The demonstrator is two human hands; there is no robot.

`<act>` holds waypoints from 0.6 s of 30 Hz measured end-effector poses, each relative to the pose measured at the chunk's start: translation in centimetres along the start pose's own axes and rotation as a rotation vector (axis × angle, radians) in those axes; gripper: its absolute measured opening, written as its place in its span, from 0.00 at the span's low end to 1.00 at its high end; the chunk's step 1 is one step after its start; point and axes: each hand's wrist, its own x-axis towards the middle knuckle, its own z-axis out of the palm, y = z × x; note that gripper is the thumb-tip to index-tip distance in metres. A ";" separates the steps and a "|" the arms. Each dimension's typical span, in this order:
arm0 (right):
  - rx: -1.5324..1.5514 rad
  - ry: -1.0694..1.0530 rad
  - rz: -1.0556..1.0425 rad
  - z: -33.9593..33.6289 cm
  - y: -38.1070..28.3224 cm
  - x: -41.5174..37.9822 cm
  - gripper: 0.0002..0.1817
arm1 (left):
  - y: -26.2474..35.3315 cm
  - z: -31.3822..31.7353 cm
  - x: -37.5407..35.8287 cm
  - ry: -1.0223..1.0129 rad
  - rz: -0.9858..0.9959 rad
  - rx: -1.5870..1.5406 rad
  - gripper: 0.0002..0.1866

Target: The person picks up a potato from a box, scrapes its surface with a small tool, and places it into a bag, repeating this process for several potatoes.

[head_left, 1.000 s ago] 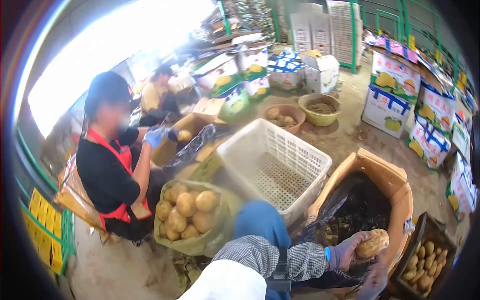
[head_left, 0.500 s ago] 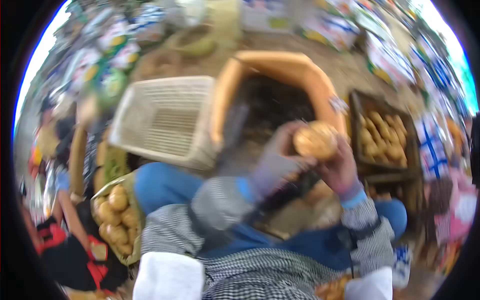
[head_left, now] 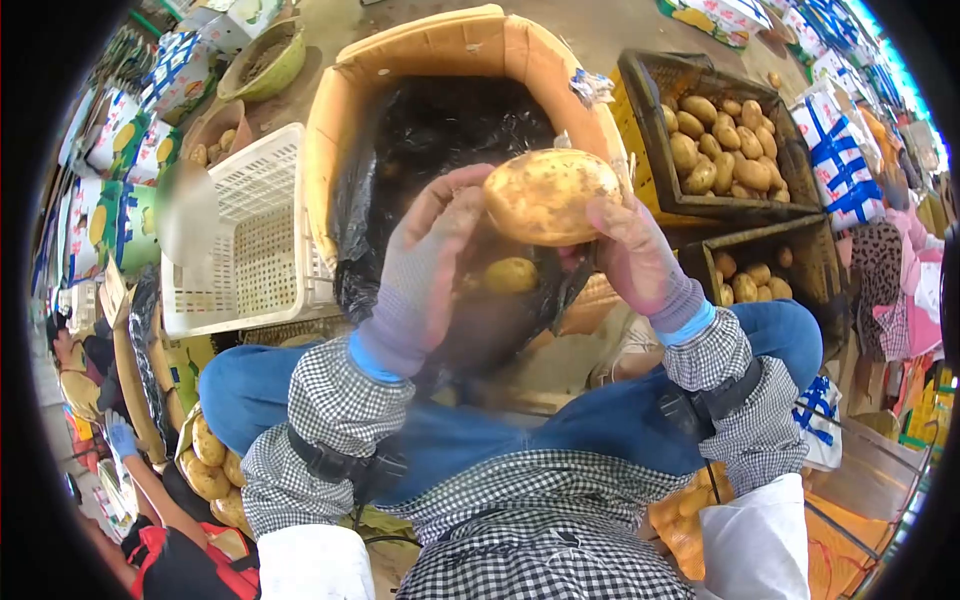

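Observation:
A large yellow-brown potato (head_left: 550, 197), patched with soil, is held up in front of me between both hands. My left hand (head_left: 430, 255), in a grey dusty glove, has its fingers closed against the potato's left end. My right hand (head_left: 640, 255), gloved alike, grips the right end, thumb on the near face. Behind and below stands an orange-brown cardboard box (head_left: 425, 50) lined with black plastic (head_left: 460, 110). A smaller potato (head_left: 510, 275) shows below the held one, against the dark lining.
A white plastic crate (head_left: 180, 315) stands left of the box. On the right, two dark crates (head_left: 740, 208) (head_left: 722, 243) hold potatoes. A sack of potatoes (head_left: 205, 470) sits by my left knee. Another person's gloved hand (head_left: 122, 435) shows at far left. A green basin (head_left: 262, 62) stands behind.
My view has shifted, so the box and crates sit differently in it. The potato has turned from end-on to broadside, and my hands have moved apart to its two ends.

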 end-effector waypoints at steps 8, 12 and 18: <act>-0.144 0.063 -0.161 0.9 -1.2 -0.9 0.41 | -0.4 0.2 0.0 -0.027 0.032 0.047 0.18; -0.110 0.106 -0.123 1.1 -1.5 -1.4 0.38 | -0.8 0.1 -0.1 -0.098 -0.010 -0.036 0.20; -0.526 -0.026 -0.154 -4.1 2.4 -1.3 0.19 | -3.7 -0.7 1.7 -0.457 -0.167 -0.500 0.17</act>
